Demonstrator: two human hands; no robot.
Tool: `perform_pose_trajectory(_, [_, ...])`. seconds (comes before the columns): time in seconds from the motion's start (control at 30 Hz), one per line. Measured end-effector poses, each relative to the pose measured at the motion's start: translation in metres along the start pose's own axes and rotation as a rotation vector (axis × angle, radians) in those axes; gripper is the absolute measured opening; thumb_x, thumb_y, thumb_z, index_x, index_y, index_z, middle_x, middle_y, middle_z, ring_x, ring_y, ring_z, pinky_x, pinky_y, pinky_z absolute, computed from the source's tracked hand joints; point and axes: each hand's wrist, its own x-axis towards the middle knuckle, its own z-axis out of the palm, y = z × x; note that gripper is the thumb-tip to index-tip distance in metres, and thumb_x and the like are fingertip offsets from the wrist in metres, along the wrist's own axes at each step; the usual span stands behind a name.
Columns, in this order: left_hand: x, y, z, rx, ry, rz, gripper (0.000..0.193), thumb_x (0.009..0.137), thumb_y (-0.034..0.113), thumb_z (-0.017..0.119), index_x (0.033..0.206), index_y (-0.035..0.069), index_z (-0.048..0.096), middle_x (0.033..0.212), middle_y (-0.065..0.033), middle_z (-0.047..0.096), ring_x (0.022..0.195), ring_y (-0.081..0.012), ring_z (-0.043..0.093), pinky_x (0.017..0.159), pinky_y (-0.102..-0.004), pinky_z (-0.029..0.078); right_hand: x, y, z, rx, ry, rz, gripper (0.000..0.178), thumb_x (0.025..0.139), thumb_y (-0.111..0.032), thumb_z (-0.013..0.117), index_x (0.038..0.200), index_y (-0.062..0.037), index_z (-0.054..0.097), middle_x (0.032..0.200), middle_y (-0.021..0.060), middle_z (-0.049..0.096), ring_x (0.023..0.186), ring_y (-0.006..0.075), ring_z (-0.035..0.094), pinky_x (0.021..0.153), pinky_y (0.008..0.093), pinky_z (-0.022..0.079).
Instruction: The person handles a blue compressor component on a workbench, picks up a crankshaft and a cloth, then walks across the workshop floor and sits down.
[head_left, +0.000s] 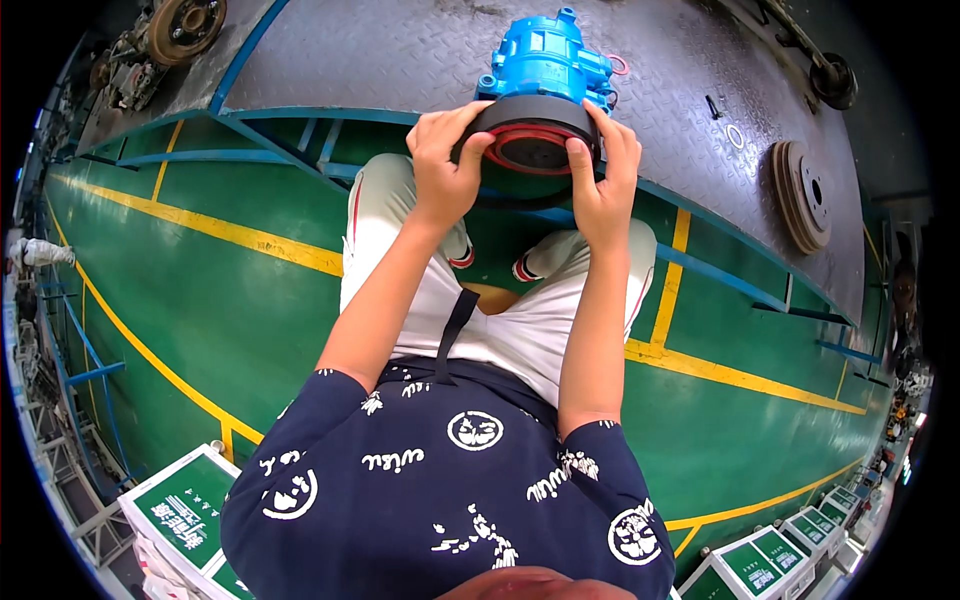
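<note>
One bolt and one rusty wheel lie toward two o'clock. At twelve, on the table, is the blue machine, its black, red-ringed pulley grasped by fingers of both hands.

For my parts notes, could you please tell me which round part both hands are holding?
The black pulley, red inside, against the blue compressor; the upper-left brake drum and far-right brake drum are brown and untouched.
</note>
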Motion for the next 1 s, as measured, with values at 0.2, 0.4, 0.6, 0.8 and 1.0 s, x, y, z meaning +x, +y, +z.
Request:
perform_pose_trajectory(0.2, [-0.046, -0.023, -0.002, -0.071, -0.198, -0.236, 0.043, 0.093, 0.032, 0.078, 0.125, 0.003, 0.072, 0.115, -0.0127, 0.073, 0.113, -0.0324, 0.065, 0.101, -0.0438, 0.047, 0.011, -0.007, -0.005, 0.117, -0.053, 0.031, 0.043, 0.093, -0.027, 0.08, 0.129, -0.0066, 0.07, 0.114, 0.0125, 0.066, 0.103, 0.0288, 0.066, 0.092, 0.0372, 0.052])
perform_pose_trajectory(0.4, [0.015, 0.009, -0.038, -0.093, -0.221, -0.106, 0.042, 0.089, 0.029, 0.083, 0.12, 0.003, 0.074, 0.117, -0.0139, 0.073, 0.107, -0.0309, 0.068, 0.096, -0.0394, 0.053, 0.011, -0.005, -0.004, 0.242, -0.038, 0.087, 0.035, 0.09, -0.018, 0.083, 0.12, -0.0023, 0.073, 0.104, 0.0108, 0.069, 0.096, 0.0232, 0.066, 0.088, 0.0327, 0.051])
perform_pose_trajectory(0.6, [0.057, 0.029, -0.029, -0.07, -0.324, 0.127, 0.032, 0.091, 0.018, 0.08, 0.121, 0.006, 0.076, 0.11, -0.0144, 0.076, 0.1, -0.0328, 0.071, 0.091, -0.0381, 0.055, 0.009, 0.001, -0.013, 0.328, -0.099, 0.194, 0.036, 0.093, -0.022, 0.081, 0.123, -0.0029, 0.073, 0.105, 0.008, 0.069, 0.098, 0.0191, 0.064, 0.091, 0.0312, 0.05])
perform_pose_trajectory(0.8, [0.026, 0.024, -0.02, -0.162, -0.169, -0.022, 0.031, 0.091, 0.013, 0.08, 0.121, 0.003, 0.076, 0.11, -0.0149, 0.077, 0.097, -0.0297, 0.074, 0.091, -0.0363, 0.056, -0.013, 0.039, -0.002, 0.566, -0.069, 0.331, 0.038, 0.096, -0.027, 0.079, 0.126, -0.005, 0.072, 0.108, 0.0057, 0.069, 0.103, 0.0155, 0.062, 0.094, 0.0304, 0.048])
perform_pose_trajectory(1.0, [0.006, -0.013, -0.043, -0.073, -0.354, -0.142, 0.042, 0.082, 0.022, 0.088, 0.121, 0.008, 0.078, 0.115, -0.0129, 0.077, 0.113, -0.0305, 0.07, 0.099, -0.0394, 0.054, 0.024, -0.026, 0.001, 0.199, -0.13, 0.035, 0.036, 0.09, -0.023, 0.082, 0.122, -0.0073, 0.074, 0.107, 0.0107, 0.07, 0.102, 0.0266, 0.065, 0.092, 0.0357, 0.051])
